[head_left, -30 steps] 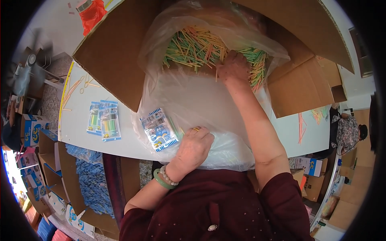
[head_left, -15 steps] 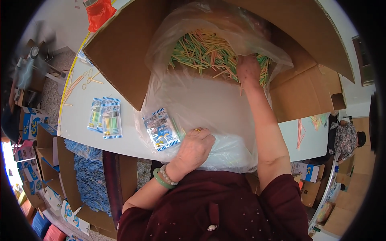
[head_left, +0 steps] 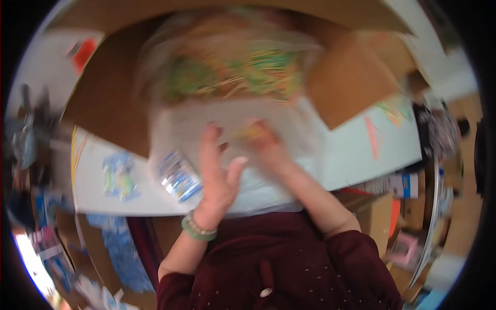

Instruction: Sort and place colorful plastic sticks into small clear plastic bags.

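Note:
My left hand (head_left: 219, 173), a green bangle at its wrist, is held over the clear plastic sheet (head_left: 248, 199) with its fingers apart and nothing visible in them. Close by on its right is my right hand (head_left: 269, 147), blurred, its fingers closed around what look like a few yellowish thin sticks (head_left: 252, 131). Beyond both hands, a heap of thin green, yellow and pink sticks (head_left: 227, 77) lies in the plastic-lined cardboard box (head_left: 111, 98) tipped toward me. A printed blue-and-white packet (head_left: 178, 175) rests left of my left hand.
More packets with coloured sticks (head_left: 120, 175) lie farther left on the white table (head_left: 93, 199). Loose pink sticks (head_left: 372, 137) are on its right side. Below the table's left edge a carton holds blue packaging (head_left: 121, 253). At far right a person (head_left: 442, 129) is seen.
My right hand has come back from the stick heap toward me, near my left hand. The left hand has lifted and spread its fingers. The whole view has shifted and blurred.

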Demonstrator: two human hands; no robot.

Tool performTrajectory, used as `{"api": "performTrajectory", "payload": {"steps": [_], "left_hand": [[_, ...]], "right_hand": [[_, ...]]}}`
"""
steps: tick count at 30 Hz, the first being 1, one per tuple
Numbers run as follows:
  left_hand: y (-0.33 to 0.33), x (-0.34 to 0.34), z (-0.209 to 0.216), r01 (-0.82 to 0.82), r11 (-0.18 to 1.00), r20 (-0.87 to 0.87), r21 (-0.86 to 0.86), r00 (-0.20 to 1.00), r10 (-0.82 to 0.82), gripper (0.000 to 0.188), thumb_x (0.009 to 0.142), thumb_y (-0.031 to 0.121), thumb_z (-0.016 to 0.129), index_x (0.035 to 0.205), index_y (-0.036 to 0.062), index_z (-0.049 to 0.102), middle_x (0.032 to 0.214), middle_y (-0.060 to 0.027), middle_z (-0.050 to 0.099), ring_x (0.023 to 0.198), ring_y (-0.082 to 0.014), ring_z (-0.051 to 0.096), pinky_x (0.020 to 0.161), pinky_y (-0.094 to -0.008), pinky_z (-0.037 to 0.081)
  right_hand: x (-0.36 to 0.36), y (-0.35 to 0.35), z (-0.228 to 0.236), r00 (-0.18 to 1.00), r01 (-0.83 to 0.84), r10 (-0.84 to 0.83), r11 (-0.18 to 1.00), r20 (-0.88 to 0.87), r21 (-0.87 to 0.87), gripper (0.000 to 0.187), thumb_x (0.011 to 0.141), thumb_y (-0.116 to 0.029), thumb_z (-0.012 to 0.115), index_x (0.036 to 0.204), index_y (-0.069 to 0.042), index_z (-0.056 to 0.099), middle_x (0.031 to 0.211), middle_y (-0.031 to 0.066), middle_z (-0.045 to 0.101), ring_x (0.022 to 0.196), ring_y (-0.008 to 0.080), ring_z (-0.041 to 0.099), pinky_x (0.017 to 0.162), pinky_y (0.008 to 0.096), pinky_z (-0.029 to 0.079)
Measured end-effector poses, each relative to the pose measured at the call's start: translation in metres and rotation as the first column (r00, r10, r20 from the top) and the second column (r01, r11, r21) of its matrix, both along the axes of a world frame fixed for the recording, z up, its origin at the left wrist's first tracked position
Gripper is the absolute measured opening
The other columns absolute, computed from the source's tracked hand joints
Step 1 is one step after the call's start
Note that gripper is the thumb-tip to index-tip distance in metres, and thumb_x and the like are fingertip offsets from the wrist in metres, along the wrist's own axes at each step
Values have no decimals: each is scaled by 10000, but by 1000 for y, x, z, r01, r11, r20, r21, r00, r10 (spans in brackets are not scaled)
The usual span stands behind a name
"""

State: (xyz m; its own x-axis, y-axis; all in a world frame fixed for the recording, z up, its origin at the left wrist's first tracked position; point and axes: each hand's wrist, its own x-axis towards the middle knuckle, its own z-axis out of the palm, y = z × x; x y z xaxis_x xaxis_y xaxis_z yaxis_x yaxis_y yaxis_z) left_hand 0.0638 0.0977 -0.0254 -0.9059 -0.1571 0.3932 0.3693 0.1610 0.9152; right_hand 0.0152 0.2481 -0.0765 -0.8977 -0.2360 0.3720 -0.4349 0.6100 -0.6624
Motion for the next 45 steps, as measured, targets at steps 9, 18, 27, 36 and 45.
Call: {"api": "performTrajectory", "payload": {"steps": [9, 18, 27, 36, 45], "left_hand": [[-10, -6, -26, 55, 859, 187, -509, 981, 48, 303, 984, 257, 417, 1034, -8, 557, 899, -139, 605, 829, -228, 575, 763, -337, 462], [-15, 0, -47, 114, 905, 185, -410, 982, -40, 245, 993, 175, 381, 995, -20, 530, 854, -127, 577, 791, -208, 537, 743, -317, 453], [-14, 6, -43, 151, 940, 286, -306, 956, -60, 276, 969, 205, 419, 1085, -26, 515, 1071, -157, 565, 1012, -224, 518, 907, -368, 415], [-20, -10, -8, 9, 981, 368, 194, 926, -82, 348, 894, -4, 495, 1242, 19, 499, 1057, -58, 546, 819, -112, 540, 740, -249, 446], [2, 8, -5, 116, 992, 50, 49, 992, -119, 545, 838, -172, 457, 1331, 61, 455, 1500, -165, 224, 1201, -264, 519, 966, -357, 467]], "right_hand": [[17, -12, 12, 966, -256, 255, 964, -33, -70, 122, 794, -137, 546, 829, -39, 610, 873, 193, 600, 848, 360, 585, 768, 440, 459], [22, -12, -2, 929, -187, 227, 969, -293, 159, 116, 813, -176, 531, 858, -69, 540, 876, 77, 552, 860, 246, 563, 759, 354, 439], [18, -36, -6, 959, -245, 250, 968, -134, 48, 169, 804, -205, 521, 870, -70, 598, 901, 142, 616, 898, 283, 599, 803, 394, 466], [4, 20, 1, 935, -91, 195, 939, 295, -332, 189, 829, 19, 507, 1011, -28, 525, 932, 74, 562, 872, 206, 553, 823, 328, 452], [31, 8, 40, 826, 47, 311, 793, 471, -607, 94, 873, -84, 532, 961, -53, 521, 817, -25, 469, 683, 65, 438, 602, 208, 376]]}}
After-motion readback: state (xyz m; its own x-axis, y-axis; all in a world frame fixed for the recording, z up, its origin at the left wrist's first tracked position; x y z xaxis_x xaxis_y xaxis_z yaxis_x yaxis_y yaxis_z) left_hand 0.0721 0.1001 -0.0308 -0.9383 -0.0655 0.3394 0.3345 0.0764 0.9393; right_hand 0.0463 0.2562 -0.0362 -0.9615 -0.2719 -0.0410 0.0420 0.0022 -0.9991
